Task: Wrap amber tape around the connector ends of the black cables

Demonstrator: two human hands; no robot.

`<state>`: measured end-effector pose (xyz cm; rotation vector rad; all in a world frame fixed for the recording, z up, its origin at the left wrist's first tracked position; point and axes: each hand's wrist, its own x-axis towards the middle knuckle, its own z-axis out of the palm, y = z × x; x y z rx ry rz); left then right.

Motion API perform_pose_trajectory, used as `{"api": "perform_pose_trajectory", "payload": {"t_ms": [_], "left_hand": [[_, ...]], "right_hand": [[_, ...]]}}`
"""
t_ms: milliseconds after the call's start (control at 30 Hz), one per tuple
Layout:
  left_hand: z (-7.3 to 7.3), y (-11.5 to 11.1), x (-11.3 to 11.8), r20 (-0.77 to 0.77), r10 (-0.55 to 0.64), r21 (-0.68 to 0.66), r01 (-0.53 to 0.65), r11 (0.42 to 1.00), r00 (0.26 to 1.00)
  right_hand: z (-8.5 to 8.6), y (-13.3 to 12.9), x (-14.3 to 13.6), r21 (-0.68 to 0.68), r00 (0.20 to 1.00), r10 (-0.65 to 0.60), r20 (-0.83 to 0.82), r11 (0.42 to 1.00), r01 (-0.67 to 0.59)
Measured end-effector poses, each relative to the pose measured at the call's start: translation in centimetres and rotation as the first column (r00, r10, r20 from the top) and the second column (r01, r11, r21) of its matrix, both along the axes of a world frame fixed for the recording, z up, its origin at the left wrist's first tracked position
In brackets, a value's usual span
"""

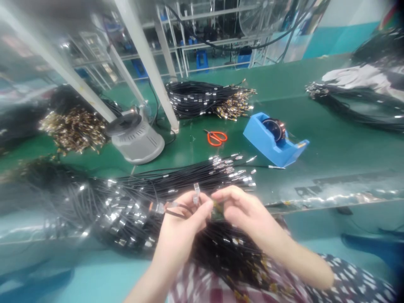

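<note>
My left hand (181,225) is closed on a dark cable, with a clear plastic connector (196,191) standing up between thumb and fingers. Another connector end (158,207) sticks out to the left of this hand. My right hand (246,212) is just beside it, its fingertips pinched together near the left thumb. What those fingertips hold is blurred, with a yellowish tint. Under and behind both hands lies a thick bundle of black cables (186,179) with pale tips. More black cables (221,244) spread across my lap below the hands.
Orange-handled scissors (217,138) and a blue tape dispenser (268,141) are on the green table (293,90). A grey round-based device (139,143) stands left, beside white posts (151,63). Further cable bundles (202,99) lie at the back, left and right.
</note>
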<state>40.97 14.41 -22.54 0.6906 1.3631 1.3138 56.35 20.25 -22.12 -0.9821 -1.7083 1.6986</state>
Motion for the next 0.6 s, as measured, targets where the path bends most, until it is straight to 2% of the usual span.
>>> {"api": "perform_pose_trajectory", "payload": {"t_ms": [167, 300, 367, 467, 600], "left_hand": [[-0.3, -0.3, -0.1, -0.012, -0.042, 0.014, 0.042, 0.999, 0.999], [-0.3, -0.6, -0.2, 0.060, -0.078, 0.092, 0.072, 0.993, 0.995], [-0.3, -0.7, -0.1, 0.063, -0.089, 0.113, 0.082, 0.990, 0.994], [-0.5, -0.8, 0.0, -0.032, -0.065, 0.096, 0.068, 0.993, 0.997], [-1.1, -0.9, 0.1, -0.117, -0.047, 0.104, 0.060, 0.993, 0.992]], "right_hand": [[-0.4, -0.2, -0.6, 0.093, 0.994, -0.103, 0.042, 0.991, 0.098], [-0.4, 0.9, -0.2, 0.031, 0.992, -0.128, -0.020, 0.991, 0.128], [0.0, 1.4, 0.0, -0.020, 0.992, -0.108, -0.060, 0.994, 0.107], [0.7, 1.8, 0.0, -0.062, 0.998, -0.022, -0.066, 0.998, 0.017], [1.3, 2.0, -0.2, -0.004, 0.999, 0.038, -0.001, 0.999, -0.038]]}}
